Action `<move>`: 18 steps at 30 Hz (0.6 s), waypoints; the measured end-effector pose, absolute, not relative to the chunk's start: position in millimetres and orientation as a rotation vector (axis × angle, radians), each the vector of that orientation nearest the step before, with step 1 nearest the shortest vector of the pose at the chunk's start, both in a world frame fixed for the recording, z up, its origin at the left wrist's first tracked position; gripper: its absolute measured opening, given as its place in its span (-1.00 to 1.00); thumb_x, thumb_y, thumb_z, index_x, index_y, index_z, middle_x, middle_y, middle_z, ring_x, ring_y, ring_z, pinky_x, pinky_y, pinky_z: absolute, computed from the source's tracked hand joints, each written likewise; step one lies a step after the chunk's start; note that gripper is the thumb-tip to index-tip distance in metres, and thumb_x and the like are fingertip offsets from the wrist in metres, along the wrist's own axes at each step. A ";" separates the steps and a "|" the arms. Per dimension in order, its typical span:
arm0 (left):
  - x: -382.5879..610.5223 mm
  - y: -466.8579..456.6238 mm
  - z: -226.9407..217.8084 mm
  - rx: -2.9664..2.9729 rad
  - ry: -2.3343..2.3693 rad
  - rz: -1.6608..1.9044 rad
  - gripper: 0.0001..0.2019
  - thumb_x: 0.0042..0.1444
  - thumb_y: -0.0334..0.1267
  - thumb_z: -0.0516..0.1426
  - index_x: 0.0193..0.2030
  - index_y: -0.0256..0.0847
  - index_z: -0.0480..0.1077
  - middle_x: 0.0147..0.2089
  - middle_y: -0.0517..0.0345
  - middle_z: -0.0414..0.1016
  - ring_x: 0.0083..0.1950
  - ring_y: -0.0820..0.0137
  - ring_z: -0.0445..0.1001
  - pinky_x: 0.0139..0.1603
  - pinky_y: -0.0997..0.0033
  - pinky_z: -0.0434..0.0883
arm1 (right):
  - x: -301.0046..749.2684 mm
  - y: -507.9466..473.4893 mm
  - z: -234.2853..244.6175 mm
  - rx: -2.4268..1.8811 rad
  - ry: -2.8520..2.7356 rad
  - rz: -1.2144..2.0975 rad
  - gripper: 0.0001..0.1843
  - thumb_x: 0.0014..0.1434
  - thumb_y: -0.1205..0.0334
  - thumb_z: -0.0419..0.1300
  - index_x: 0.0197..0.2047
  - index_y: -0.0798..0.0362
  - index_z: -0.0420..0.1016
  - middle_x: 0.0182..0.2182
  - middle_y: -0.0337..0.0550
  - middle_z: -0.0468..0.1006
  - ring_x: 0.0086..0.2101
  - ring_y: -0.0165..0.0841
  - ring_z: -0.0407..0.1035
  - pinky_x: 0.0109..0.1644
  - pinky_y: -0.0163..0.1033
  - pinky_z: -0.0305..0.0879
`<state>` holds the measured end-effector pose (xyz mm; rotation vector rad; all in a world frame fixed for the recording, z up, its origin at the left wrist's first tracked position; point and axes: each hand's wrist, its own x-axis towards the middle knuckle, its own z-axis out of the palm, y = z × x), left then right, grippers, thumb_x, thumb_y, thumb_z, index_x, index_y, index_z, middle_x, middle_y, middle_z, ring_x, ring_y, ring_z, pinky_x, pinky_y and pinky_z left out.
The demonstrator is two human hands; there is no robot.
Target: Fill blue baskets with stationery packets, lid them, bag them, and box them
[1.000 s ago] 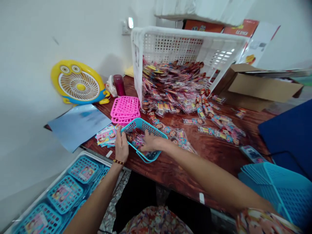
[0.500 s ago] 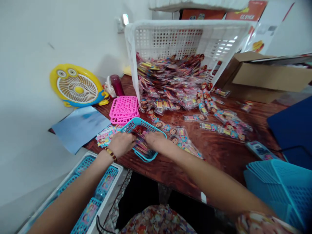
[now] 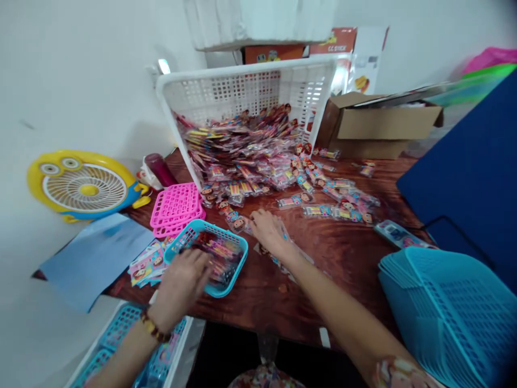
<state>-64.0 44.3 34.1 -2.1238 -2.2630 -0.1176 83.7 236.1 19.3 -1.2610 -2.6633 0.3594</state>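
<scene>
A small light-blue plastic basket (image 3: 236,271) stands near the table's front edge, filled with wrapped packets (image 3: 218,253) lying in rows. My left hand (image 3: 183,280) hovers at the basket's left rim, palm down, with its fingers apart and slightly blurred; I see nothing in them. To the right of the basket, my right hand (image 3: 267,230) lies palm down over loose doll-printed packets (image 3: 235,220), its fingers stretched out. Part of those packets is hidden under the hand and forearm.
A big white crate (image 3: 242,70) tipped toward me spills packets onto the table. Pink lids (image 3: 177,207) and printed cards (image 3: 147,264) lie left, by a yellow fan (image 3: 86,183). Stacked blue baskets (image 3: 448,302) stand right. Filled baskets (image 3: 125,323) sit below left.
Both hands have come out of the basket: the right onto the loose packets at its right, the left to its left rim. The view has swung right.
</scene>
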 end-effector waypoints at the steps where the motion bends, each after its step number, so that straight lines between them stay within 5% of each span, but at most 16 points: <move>1: -48.1 41.4 30.7 -2.181 -2.161 -0.225 -0.73 0.33 -0.13 -0.03 -0.04 -0.17 0.42 -0.09 0.00 0.51 -0.04 0.21 0.45 0.02 0.16 0.35 | 78.6 246.0 8.5 -1.230 -2.688 0.366 -0.63 0.36 0.19 -0.12 0.04 0.04 0.45 0.08 0.04 0.47 0.09 -0.15 0.31 0.16 0.00 0.20; 3: -20.9 39.0 20.0 -2.197 -2.038 -0.265 -0.65 0.29 -0.04 0.03 0.09 -0.17 0.37 0.01 -0.01 0.50 0.00 0.18 0.44 0.03 0.13 0.33 | 61.3 259.5 -12.0 -1.136 -2.734 0.398 -0.62 0.35 0.18 -0.08 0.13 -0.02 0.41 0.23 -0.03 0.33 0.21 -0.12 0.15 0.26 0.10 0.08; 7: -10.1 41.2 -4.7 -2.036 -2.007 -0.139 -0.74 0.32 -0.24 -0.01 0.05 -0.21 0.40 -0.13 0.02 0.56 -0.11 0.20 0.49 -0.09 0.16 0.32 | 35.7 270.7 -40.4 -0.960 -2.862 0.514 -0.48 0.33 0.09 -0.03 0.34 -0.19 0.16 0.40 -0.19 0.05 0.34 -0.07 -0.09 0.30 0.35 -0.12; 14: -46.7 41.1 -5.9 -1.927 -2.113 -0.174 -0.74 0.30 -0.28 -0.04 0.02 -0.19 0.40 -0.19 0.00 0.56 -0.17 0.14 0.49 -0.14 0.09 0.34 | 123.5 274.4 -49.0 -0.410 -3.023 0.623 -0.49 0.22 0.23 0.06 0.24 -0.17 0.35 0.31 -0.25 0.27 0.33 -0.15 -0.03 0.36 0.30 -0.32; 18: -23.2 48.1 8.6 -1.945 -2.087 -0.639 -0.57 0.26 -0.31 0.00 0.28 -0.09 0.20 0.08 -0.07 0.46 0.12 0.09 0.40 0.13 -0.02 0.34 | 192.5 269.0 -35.3 -0.639 -2.835 0.774 -0.55 0.18 0.22 0.13 0.15 -0.14 0.46 0.20 -0.22 0.42 0.31 -0.14 0.05 0.36 0.21 -0.20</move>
